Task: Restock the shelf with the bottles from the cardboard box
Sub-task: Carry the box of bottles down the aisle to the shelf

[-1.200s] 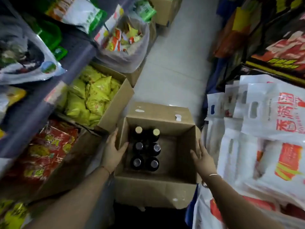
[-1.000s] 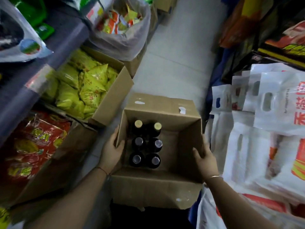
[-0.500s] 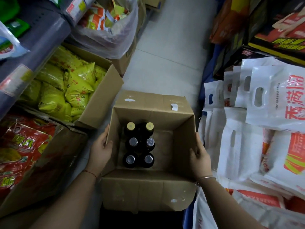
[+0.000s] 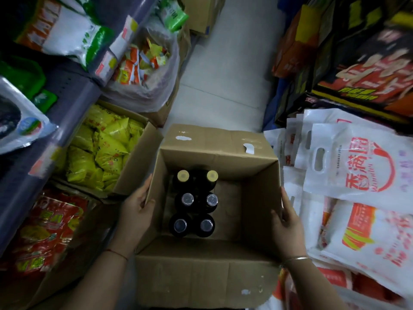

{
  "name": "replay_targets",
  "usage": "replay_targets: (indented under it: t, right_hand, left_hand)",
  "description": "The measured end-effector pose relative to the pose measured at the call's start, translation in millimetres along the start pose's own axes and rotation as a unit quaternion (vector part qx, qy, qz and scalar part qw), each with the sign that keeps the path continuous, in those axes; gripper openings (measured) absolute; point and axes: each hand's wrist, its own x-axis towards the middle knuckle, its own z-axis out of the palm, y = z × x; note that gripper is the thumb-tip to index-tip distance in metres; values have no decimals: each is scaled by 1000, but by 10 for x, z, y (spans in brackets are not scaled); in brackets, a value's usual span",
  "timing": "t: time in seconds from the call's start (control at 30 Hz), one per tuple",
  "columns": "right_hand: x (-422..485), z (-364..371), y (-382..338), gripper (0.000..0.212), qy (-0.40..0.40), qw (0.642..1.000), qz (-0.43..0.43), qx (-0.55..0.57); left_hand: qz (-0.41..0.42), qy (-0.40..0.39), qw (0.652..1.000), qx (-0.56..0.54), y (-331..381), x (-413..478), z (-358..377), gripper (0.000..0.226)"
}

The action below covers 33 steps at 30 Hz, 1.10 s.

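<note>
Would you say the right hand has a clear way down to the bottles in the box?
Probably yes: the cardboard box is open-topped, nothing covers the bottles, and the right hand, now gripping the right wall, has empty box space between.

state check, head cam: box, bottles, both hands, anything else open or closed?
cardboard box: open, flaps out, right half empty
bottles: six, upright, capped, along left wall
left hand: grip on left wall
right hand: grip on right wall
yellow-packet carton: open, full
clear plastic bag: open, holding snack packets
</note>
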Motion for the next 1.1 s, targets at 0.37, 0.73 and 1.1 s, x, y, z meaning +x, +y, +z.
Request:
replay_targets:
  t: [0.37,0.73,1.1]
  right_hand:
    - [241,-1435,-1640,66,33,999,-15,35]
    - [1203,-2203,-3144,68,59,997,-12,54]
    - [2789,-2605,-4034,66,71,993,13,89]
  left_hand:
    - [18,-10,1000,-4,2330,-120,-217,62]
    - [47,-18,999,6,4238,722,-352,58]
    - [55,-28,998,31,5464,2192,-20,57]
